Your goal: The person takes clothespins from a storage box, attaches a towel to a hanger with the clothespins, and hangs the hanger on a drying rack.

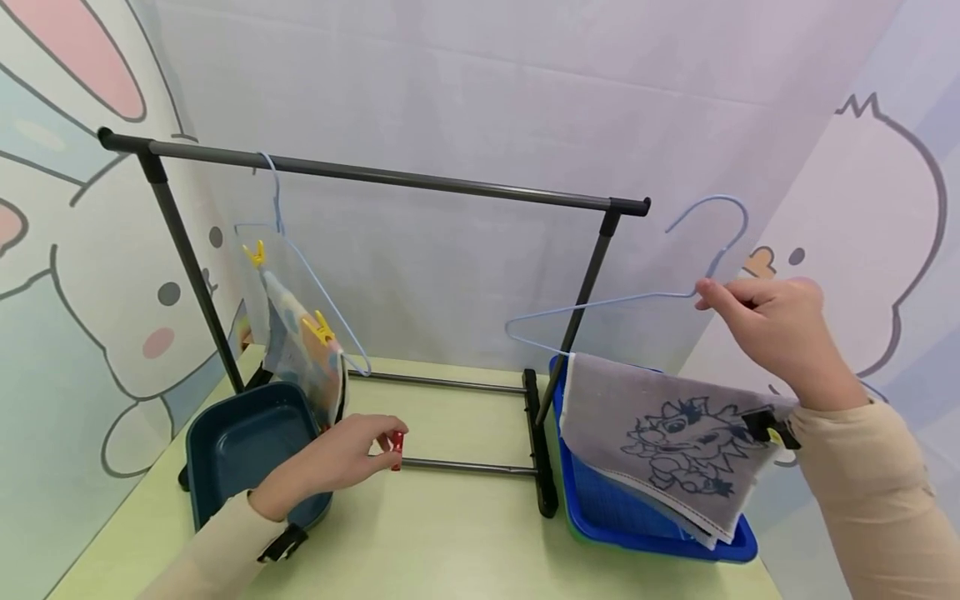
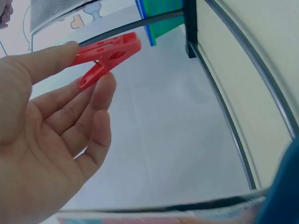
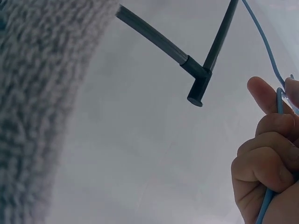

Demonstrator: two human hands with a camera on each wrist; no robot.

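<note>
In the head view my right hand (image 1: 780,329) grips a light blue wire hanger (image 1: 600,303) below its hook, to the right of the rack. A grey towel (image 1: 675,442) with a dark cartoon drawing is draped over the hanger's lower bar. The right wrist view shows curled fingers (image 3: 271,158) around the blue wire. My left hand (image 1: 337,454) pinches a red clothespin (image 2: 110,51) between thumb and fingertips, in front of the rack's left half. On the rack's rail (image 1: 420,179) hangs another blue hanger (image 1: 315,279), holding a colourful cloth (image 1: 307,354) with yellow clothespins (image 1: 321,327).
A dark teal basin (image 1: 247,442) stands at the left, partly behind my left forearm. Under the grey towel is a blue tray-like basket (image 1: 652,542) at the right. The rack's black foot (image 1: 546,467) and lower bars (image 1: 472,467) lie along the pale tabletop (image 1: 442,542).
</note>
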